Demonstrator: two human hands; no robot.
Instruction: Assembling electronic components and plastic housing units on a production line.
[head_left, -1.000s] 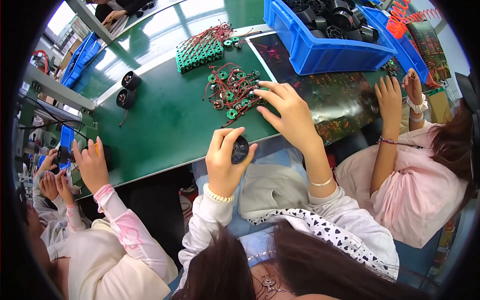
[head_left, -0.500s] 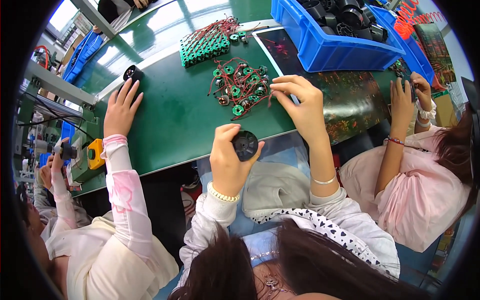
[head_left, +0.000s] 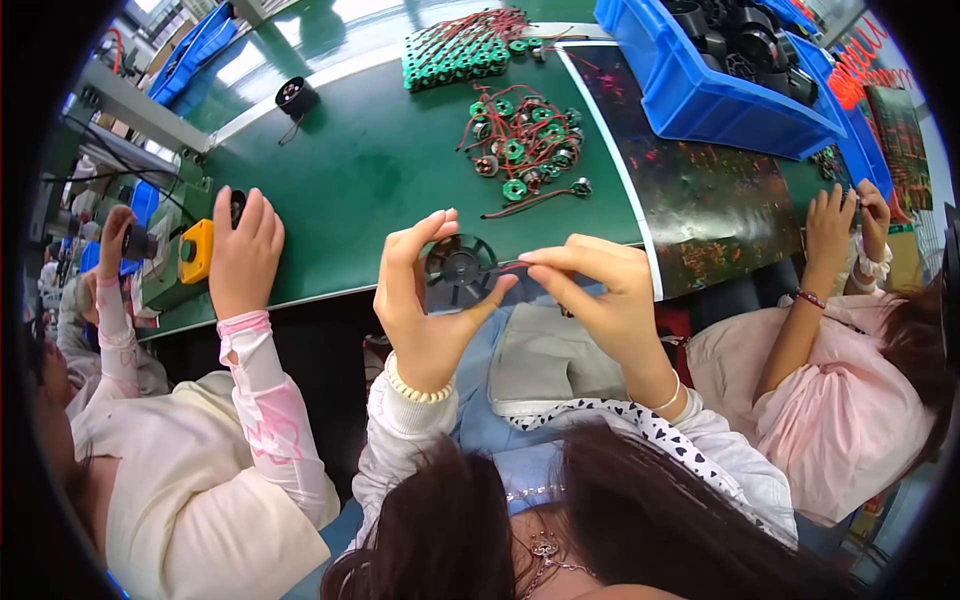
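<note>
My left hand [head_left: 425, 310] is closed around the rim of a round black fan housing [head_left: 462, 266], whose spoked face shows. Close beside it, the thumb and fingertips of my right hand [head_left: 600, 290] pinch thin red wires [head_left: 514, 267] against the housing's right side. The far ends of these wires are hidden by my fingers. Beyond my hands on the green bench lies a loose pile of small green-and-silver motors [head_left: 515, 150] with red and black leads. One motor [head_left: 580, 187] sits apart at the pile's near edge.
A block of green parts with red wires [head_left: 455, 60] lies farther back. The blue bin [head_left: 740, 110] at the right holds black housings. Another black housing [head_left: 295, 97] stands at far left. Co-workers' hands [head_left: 247, 250] [head_left: 832, 225] work on both sides, the left one near a yellow switch box [head_left: 197, 251].
My right hand has come from the motor pile to the housing, bringing red wires. My left hand has turned the housing. The left co-worker's hand has drawn back from the far housing.
</note>
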